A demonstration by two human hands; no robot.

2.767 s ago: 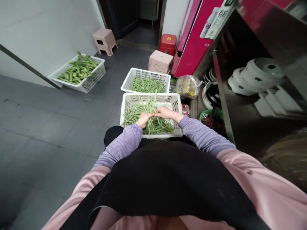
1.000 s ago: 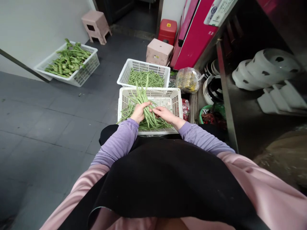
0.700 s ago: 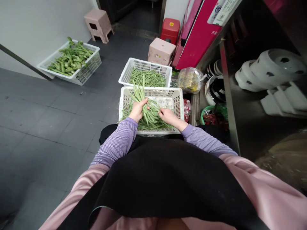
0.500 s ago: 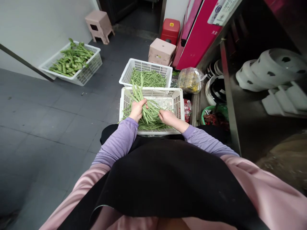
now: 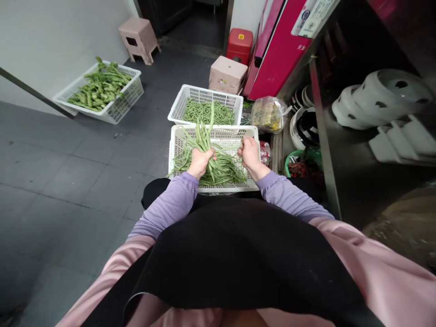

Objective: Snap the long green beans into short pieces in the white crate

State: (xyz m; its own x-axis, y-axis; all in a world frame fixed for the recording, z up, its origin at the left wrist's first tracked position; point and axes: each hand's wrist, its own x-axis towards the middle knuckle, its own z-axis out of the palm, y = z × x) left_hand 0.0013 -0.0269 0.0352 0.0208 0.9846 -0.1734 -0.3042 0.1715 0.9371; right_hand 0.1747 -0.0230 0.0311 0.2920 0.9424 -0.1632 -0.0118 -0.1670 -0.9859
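My left hand is wrapped round a bunch of long green beans above the near white basket. Fingers pinched together, my right hand is over the right part of the same basket, apart from the bunch; what it holds, if anything, is too small to make out. More long beans lie loose in the near basket, under both hands. Directly behind stands a second white basket with many shorter green bean pieces in it.
A white basket of thick green stems is at the far left, near a pink stool. Another pink stool, a red stool and a plastic bag stand behind. A metal shelf edge runs along the right.
My right hand has moved right and slightly away from me, leaving the beans it was beside. My left hand, still round the bunch, has shifted slightly right.
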